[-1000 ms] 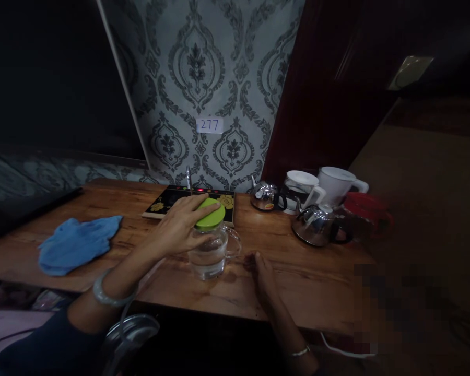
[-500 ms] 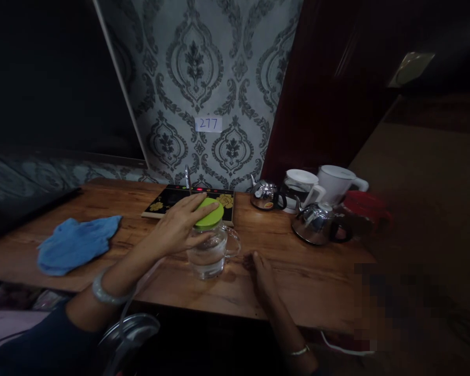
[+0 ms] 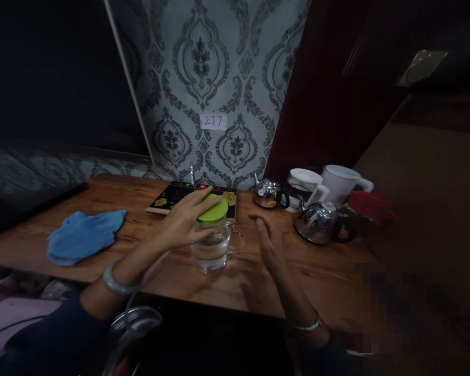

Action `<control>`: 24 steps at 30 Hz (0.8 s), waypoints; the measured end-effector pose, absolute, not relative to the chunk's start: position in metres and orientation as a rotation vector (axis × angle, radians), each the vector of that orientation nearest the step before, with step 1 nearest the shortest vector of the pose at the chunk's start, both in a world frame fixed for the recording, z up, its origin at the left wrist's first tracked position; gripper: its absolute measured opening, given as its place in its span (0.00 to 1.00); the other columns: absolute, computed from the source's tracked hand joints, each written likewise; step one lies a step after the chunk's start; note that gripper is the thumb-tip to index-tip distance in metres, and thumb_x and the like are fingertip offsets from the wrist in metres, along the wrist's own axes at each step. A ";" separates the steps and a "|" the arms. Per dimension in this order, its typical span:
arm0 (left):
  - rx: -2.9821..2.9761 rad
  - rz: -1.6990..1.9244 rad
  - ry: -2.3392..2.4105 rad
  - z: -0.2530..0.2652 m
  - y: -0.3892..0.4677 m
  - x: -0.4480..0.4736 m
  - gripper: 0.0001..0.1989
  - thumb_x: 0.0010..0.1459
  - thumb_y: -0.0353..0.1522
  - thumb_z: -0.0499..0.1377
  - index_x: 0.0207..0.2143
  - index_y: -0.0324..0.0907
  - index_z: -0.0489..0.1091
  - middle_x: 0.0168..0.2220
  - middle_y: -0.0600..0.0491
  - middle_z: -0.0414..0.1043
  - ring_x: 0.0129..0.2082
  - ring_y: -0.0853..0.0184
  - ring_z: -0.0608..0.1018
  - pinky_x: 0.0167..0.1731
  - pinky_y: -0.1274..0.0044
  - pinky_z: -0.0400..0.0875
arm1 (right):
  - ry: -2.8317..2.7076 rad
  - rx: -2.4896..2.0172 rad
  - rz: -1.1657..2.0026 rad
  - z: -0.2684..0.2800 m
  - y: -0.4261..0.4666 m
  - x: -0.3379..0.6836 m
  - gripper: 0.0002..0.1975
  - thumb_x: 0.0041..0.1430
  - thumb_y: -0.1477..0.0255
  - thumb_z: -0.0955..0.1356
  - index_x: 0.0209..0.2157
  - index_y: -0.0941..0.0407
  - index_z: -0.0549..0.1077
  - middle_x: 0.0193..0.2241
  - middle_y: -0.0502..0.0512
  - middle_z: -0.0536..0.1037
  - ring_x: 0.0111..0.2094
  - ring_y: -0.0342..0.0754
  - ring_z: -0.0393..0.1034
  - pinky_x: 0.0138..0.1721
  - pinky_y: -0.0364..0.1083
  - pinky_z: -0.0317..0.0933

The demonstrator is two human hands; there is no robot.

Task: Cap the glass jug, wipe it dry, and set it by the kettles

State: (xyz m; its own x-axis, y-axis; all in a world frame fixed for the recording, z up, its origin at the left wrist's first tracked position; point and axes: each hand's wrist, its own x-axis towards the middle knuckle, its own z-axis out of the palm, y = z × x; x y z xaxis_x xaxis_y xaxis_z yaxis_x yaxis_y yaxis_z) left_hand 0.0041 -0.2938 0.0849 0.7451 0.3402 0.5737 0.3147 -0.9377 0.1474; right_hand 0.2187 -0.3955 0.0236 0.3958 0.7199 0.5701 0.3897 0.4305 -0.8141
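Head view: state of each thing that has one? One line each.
glass jug: upright, part full of clear liquid
green lid: on the jug
left hand: over the lid and jug
right hand: open, raised, holds nothing
blue cloth: crumpled on the table
hob: red lights lit
steel kettle: lid on
white kettle: lid shut
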 end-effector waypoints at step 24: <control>1.017 1.402 0.642 0.048 -0.303 0.036 0.13 0.39 0.33 0.64 0.31 0.41 0.77 0.32 0.53 0.78 0.30 0.67 0.76 0.31 0.77 0.70 | -1.313 -1.121 0.642 0.056 -0.312 0.161 0.12 0.49 0.69 0.66 0.36 0.54 0.76 0.34 0.51 0.79 0.34 0.47 0.70 0.38 0.45 0.64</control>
State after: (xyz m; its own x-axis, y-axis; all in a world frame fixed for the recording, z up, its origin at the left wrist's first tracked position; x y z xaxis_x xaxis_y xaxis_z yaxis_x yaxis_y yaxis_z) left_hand 0.0364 -0.3027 0.0479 0.1130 0.9739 0.1971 -0.4867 -0.1187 0.8655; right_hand 0.1606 -0.3116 0.0562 0.2017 0.8857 0.4181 0.2146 0.3765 -0.9012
